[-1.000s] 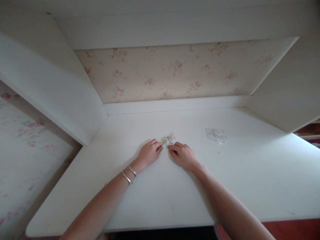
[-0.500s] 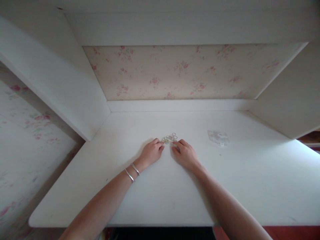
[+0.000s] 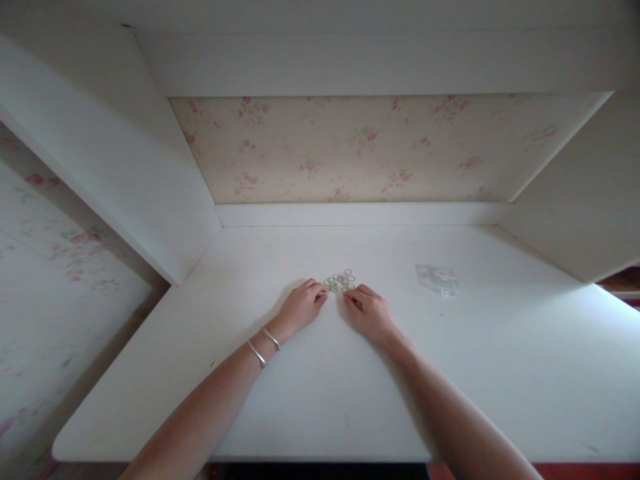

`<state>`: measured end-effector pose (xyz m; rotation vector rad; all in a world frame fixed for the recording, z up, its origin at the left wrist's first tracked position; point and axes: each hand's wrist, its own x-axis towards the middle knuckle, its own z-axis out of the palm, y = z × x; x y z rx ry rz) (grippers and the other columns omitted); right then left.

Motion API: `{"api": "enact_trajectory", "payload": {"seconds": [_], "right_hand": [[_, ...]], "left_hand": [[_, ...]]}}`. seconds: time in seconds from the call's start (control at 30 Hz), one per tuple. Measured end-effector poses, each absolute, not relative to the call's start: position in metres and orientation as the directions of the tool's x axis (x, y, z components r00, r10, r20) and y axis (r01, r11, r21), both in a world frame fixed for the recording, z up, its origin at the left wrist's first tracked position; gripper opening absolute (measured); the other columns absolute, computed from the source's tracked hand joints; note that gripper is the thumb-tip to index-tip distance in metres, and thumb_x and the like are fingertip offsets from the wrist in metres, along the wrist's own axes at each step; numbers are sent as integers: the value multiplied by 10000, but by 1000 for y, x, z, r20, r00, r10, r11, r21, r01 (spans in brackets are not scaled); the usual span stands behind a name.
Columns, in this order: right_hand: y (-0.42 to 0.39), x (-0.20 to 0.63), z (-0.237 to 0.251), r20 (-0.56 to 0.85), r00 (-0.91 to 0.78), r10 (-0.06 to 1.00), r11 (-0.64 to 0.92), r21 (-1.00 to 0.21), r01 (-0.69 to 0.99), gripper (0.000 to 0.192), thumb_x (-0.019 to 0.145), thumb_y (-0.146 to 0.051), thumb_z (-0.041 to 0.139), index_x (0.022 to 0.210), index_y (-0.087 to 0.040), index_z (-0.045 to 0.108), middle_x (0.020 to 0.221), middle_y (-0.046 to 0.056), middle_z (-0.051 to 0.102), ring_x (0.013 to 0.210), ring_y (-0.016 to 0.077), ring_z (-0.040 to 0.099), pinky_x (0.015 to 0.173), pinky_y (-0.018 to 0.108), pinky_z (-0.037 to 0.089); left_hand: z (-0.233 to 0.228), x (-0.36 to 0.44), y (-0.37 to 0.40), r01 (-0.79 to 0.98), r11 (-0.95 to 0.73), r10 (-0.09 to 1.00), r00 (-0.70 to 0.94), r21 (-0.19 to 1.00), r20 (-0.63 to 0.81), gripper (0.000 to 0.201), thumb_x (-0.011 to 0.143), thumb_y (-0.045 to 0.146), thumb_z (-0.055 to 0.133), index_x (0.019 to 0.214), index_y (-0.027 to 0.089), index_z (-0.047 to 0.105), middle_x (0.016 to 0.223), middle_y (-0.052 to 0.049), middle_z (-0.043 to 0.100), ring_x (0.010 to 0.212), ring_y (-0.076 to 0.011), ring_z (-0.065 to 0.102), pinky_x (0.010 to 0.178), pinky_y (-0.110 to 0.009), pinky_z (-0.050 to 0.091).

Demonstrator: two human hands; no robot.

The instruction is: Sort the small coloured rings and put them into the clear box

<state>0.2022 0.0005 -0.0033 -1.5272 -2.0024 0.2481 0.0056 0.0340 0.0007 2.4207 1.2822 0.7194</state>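
A small cluster of thin rings, like little rubber bands, lies on the white desk between my hands. Yellow-green rings (image 3: 331,285) are on the left of it and pinkish, pale rings (image 3: 347,275) on the right. My left hand (image 3: 303,303), with two silver bangles (image 3: 264,347) on the wrist, rests at the cluster's left edge, thumb and forefinger pinched together. At the lower right edge, my right hand (image 3: 371,312) is also closed in a pinch, its fingertips beside a pale ring. Whatever sits between either pair of fingertips is too small to make out.
To the right of my right hand lies a clear plastic bag (image 3: 437,279) on the desk top (image 3: 300,400). White panels (image 3: 195,240) stand at both sides, with a low ledge (image 3: 360,214) and flowered wallpaper (image 3: 345,147) behind. A dark speck (image 3: 212,364) lies near my left forearm.
Thumb and forefinger of each hand have come together into a pinch; before, they were apart against the rings. The bag has stayed put, and the view has tilted slightly.
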Motion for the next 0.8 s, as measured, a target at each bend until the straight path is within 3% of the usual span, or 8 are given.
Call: {"api": "enact_trajectory", "payload": {"seconds": [0.2, 0.53, 0.8], "right_hand": [[1, 201, -3, 335, -200, 921, 345, -460, 818, 273, 912, -290, 425, 839, -223, 679, 808, 23, 616, 733, 115, 573, 671, 206, 389], [0, 198, -1, 302, -234, 924, 351, -431, 831, 271, 904, -281, 431, 836, -228, 688, 828, 22, 629, 742, 114, 578, 674, 209, 384], [-1, 199, 0, 294, -250, 923, 361, -428, 829, 272, 910, -280, 422, 881, -229, 688, 861, 27, 640, 780, 123, 584, 705, 214, 394]], "left_hand": [[1, 5, 35, 705, -534, 844, 478, 466, 244, 205, 915, 248, 430, 938, 201, 629, 950, -39, 612, 876, -149, 591, 826, -259, 451], [2, 8, 27, 787, -519, 854, 491, 333, 171, 213, 947, 248, 358, 919, 191, 561, 958, -49, 566, 851, -154, 565, 763, -266, 441], [-8, 4, 36, 668, -485, 874, 365, 565, 320, 220, 950, 276, 356, 915, 173, 547, 950, -47, 555, 866, -153, 555, 792, -293, 455]]}}
